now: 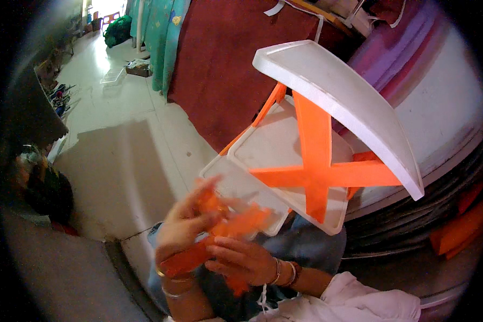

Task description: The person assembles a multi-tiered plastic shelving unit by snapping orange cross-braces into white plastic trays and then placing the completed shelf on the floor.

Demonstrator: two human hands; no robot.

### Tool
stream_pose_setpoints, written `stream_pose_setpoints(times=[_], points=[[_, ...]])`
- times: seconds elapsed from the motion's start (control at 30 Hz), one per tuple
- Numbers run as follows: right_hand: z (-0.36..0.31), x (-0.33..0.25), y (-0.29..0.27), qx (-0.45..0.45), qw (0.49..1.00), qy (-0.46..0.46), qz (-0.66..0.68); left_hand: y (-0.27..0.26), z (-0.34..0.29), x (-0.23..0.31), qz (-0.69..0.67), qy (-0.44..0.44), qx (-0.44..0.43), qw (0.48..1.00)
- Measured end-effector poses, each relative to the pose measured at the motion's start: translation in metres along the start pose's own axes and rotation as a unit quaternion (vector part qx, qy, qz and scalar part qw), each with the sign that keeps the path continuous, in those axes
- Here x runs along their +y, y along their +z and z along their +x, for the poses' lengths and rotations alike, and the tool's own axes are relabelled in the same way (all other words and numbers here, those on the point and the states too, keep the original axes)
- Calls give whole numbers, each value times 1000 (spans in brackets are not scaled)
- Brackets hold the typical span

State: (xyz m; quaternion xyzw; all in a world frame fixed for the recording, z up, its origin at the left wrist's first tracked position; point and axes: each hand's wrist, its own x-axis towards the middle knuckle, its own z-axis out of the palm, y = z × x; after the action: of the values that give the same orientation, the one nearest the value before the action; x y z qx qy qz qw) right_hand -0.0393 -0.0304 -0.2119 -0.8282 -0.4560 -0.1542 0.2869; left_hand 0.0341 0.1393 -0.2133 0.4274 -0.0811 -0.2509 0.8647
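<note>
Floor (163, 129) beyond, left hand (178, 232) and curled right hand (247, 261) hold orange pieces (244, 222).

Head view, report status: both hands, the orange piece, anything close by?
Right hand curled on blurred orange piece. Left hand at it, exact grip unclear. White-and-orange stand just beyond the hands.

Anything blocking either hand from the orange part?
Nothing visible: right hand holds the orange part; left hand is right at it, though blur hides exact contact. The white panel stands beyond, not between.
</note>
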Motion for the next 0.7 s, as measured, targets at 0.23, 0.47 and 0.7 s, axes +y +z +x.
stream_pose_setpoints(times=[0.23,0.47,0.7], points=[[-37,-10,-23,58,993,66,-82,-169,-61,4,277,232,455,814],[-81,-2,-50,94,927,363,-6,-346,-91,-143,289,-6,529,798],[-111,22,-81,325,802,490,106,-246,-33,-49,491,74,507,705]])
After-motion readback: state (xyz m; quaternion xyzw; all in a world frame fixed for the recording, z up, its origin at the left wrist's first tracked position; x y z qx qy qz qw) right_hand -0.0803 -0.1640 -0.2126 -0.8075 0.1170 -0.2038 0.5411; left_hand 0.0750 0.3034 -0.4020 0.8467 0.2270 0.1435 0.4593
